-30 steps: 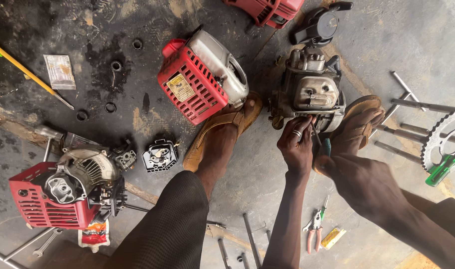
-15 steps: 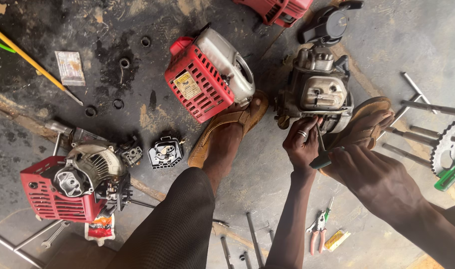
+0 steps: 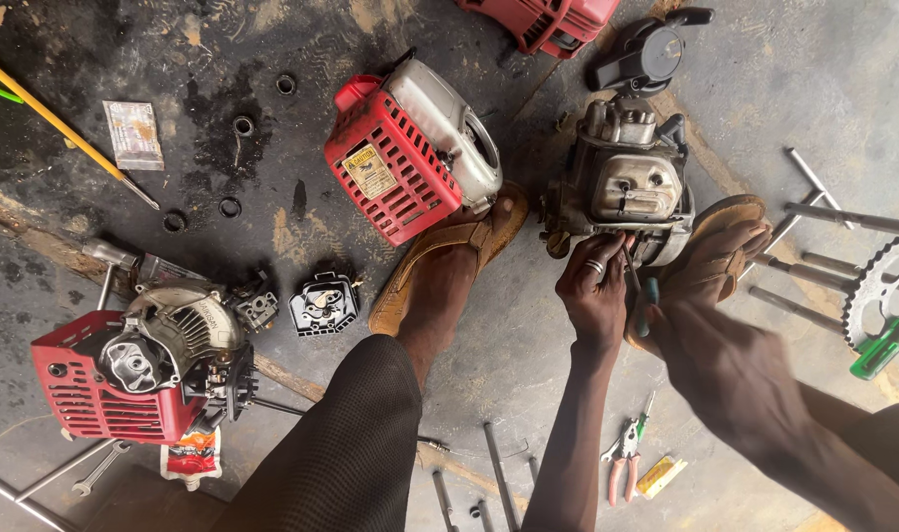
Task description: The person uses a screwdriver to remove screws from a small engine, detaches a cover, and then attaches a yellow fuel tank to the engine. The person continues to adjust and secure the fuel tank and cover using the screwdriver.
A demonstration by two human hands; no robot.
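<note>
Two hands at a bare engine on a workshop floor

Lower right of the frame, pliers [image 3: 624,455] lie on the floor [image 3: 814,89]; above them the right hand [image 3: 730,369], blurred, has its grip closed on a green-handled screwdriver [image 3: 643,300], while the left hand [image 3: 595,296], ringed, presses fingertips [image 3: 622,239] on the engine's lower edge, its grip loose and holding nothing. The engine [image 3: 627,192] sits upper right of centre, between two sandalled feet [image 3: 449,256]. Left of it lies a red-caged motor [image 3: 410,148]; another [image 3: 134,365] sits lower left. A sprocket [image 3: 878,286] shows at the right edge
</note>
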